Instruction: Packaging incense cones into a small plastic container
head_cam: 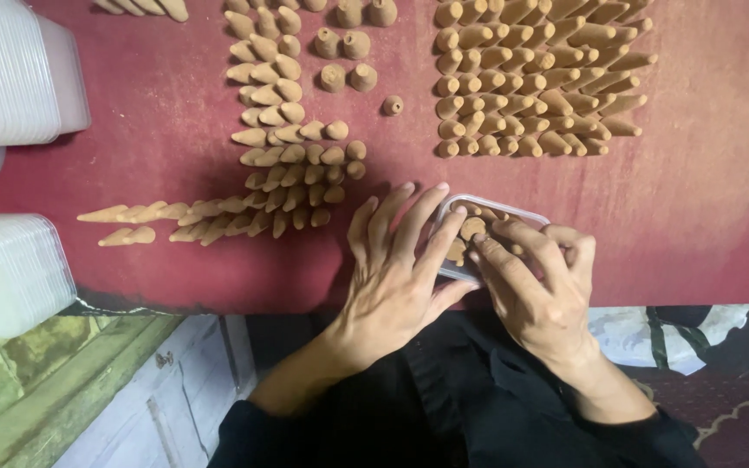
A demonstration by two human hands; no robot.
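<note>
My left hand (396, 273), fingers spread, steadies the clear box (489, 236); my right hand (535, 290) pinches 1 cone (473, 228). Pressing hard could chip it or tip the box toward 12 o'clock.

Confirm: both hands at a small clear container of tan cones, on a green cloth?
Not quite. The head view shows the cloth is dark red, not green. Left hand and right hand are at the small clear container of tan cones.
</note>
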